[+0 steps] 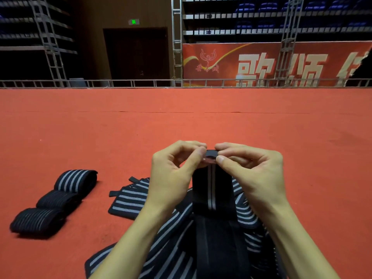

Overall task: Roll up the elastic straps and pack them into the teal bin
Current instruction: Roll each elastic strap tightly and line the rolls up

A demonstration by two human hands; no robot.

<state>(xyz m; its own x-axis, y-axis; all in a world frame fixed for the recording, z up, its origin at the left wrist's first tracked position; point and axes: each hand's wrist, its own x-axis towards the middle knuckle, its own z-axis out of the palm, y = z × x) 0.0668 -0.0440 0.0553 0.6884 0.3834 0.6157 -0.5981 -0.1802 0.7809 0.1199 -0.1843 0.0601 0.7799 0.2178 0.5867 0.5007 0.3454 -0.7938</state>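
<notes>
Hands pinch a strap's (212,190) top end: left hand (173,174) and right hand (251,174). Three rolled straps (58,200) lie left on the carpet (181,121).

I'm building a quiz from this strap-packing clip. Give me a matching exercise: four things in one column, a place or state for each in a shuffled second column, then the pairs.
1. rolled straps
2. held strap
3. loose straps
4. green sign

A. pinched at its top by left hand and right hand
B. above the dark door
C. in a row on the carpet, left
D. lying unrolled in a heap below the hands

Pairs: 1-C; 2-A; 3-D; 4-B
</notes>
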